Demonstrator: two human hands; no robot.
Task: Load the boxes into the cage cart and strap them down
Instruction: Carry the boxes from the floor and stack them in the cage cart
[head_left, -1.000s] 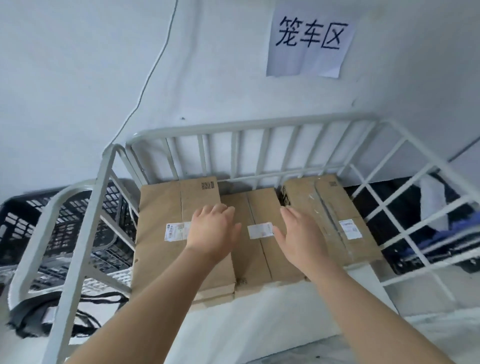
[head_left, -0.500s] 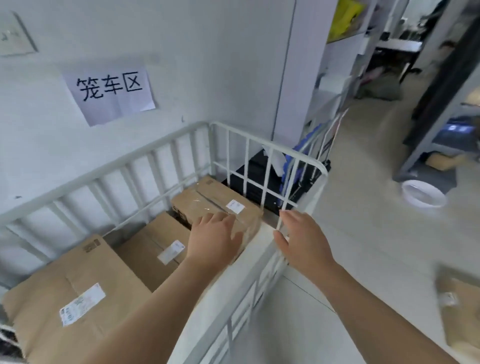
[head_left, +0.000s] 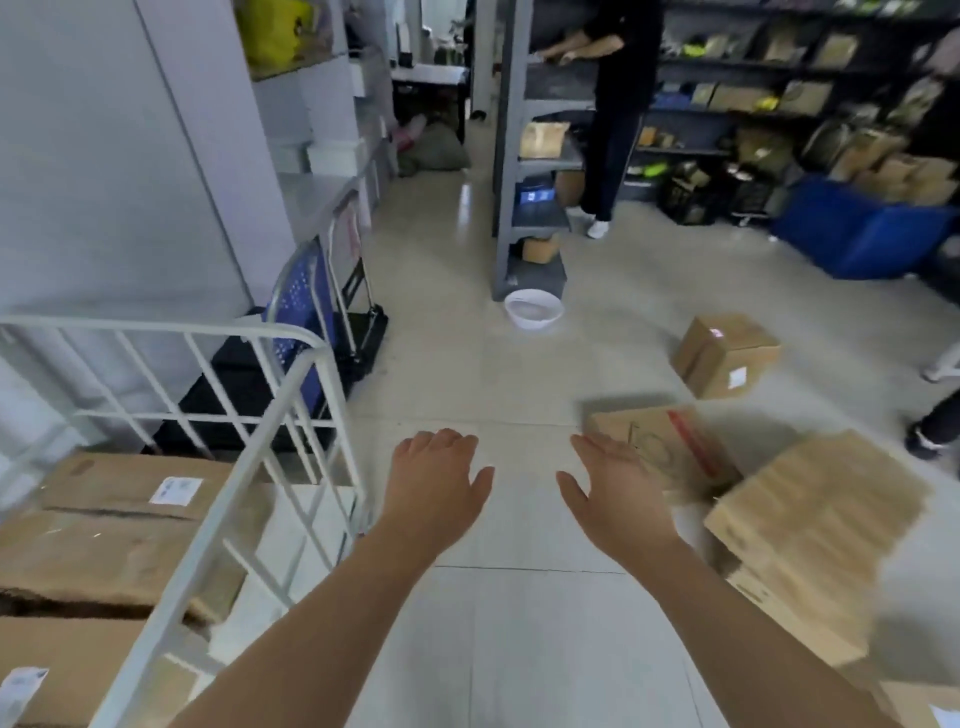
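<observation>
Cardboard boxes (head_left: 810, 535) untouched — left hand (head_left: 434, 486) and right hand (head_left: 615, 488) spread wide, empty; floor tiles (head_left: 519, 649) beneath.

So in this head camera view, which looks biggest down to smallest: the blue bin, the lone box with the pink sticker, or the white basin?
As they look here:
1. blue bin
2. lone box with the pink sticker
3. white basin
The bin stands farthest away, so it really is the largest; box versus basin is less sure.

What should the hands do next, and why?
Probably reach right and down to grasp the red-taped box on the floor. Both the left hand and right hand are open and empty, and boxes remain outside the cage cart.
</observation>
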